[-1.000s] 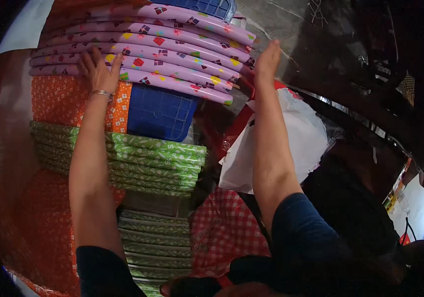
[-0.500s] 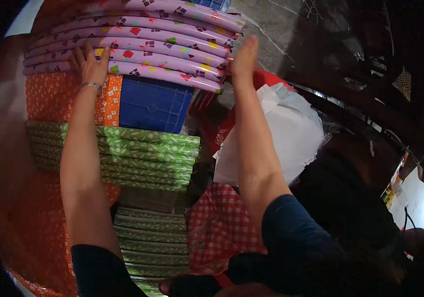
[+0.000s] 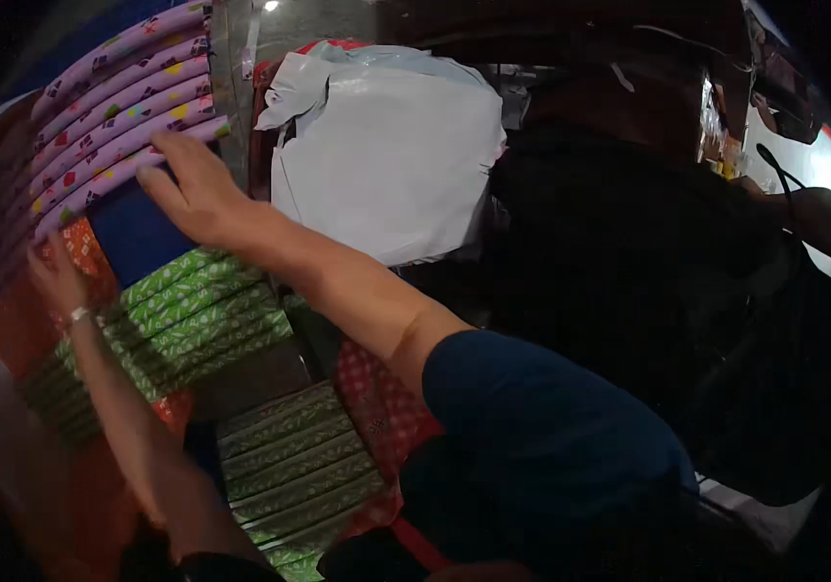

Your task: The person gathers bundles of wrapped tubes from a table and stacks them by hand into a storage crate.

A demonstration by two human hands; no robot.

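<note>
A row of shiny purple folded bundles with a gift-like print [image 3: 134, 109] lies at the upper left. My right hand [image 3: 197, 189] reaches across to the right end of the nearest purple bundle, thumb apart from the fingers. At the left end of that bundle is my left hand [image 3: 58, 276], fingers spread, a bracelet on its wrist. Whether its fingertips press on the bundle I cannot tell. Below the bundles, between both hands, show orange printed material [image 3: 85, 250] and a dark blue surface [image 3: 139, 233].
Green printed folded bundles [image 3: 202, 310] lie nearer me, with a second green stack [image 3: 299, 456] below. A red checked cloth [image 3: 376, 398] is beside it. White crumpled sheeting [image 3: 386, 155] covers something at the upper middle. A dark cable [image 3: 784, 184] hangs at the far right.
The view has swung right, so the bundles appear farther left and tilted. My right hand has come from beyond the bundles' right end onto the nearest one; my left hand has drawn back to the near edge.
</note>
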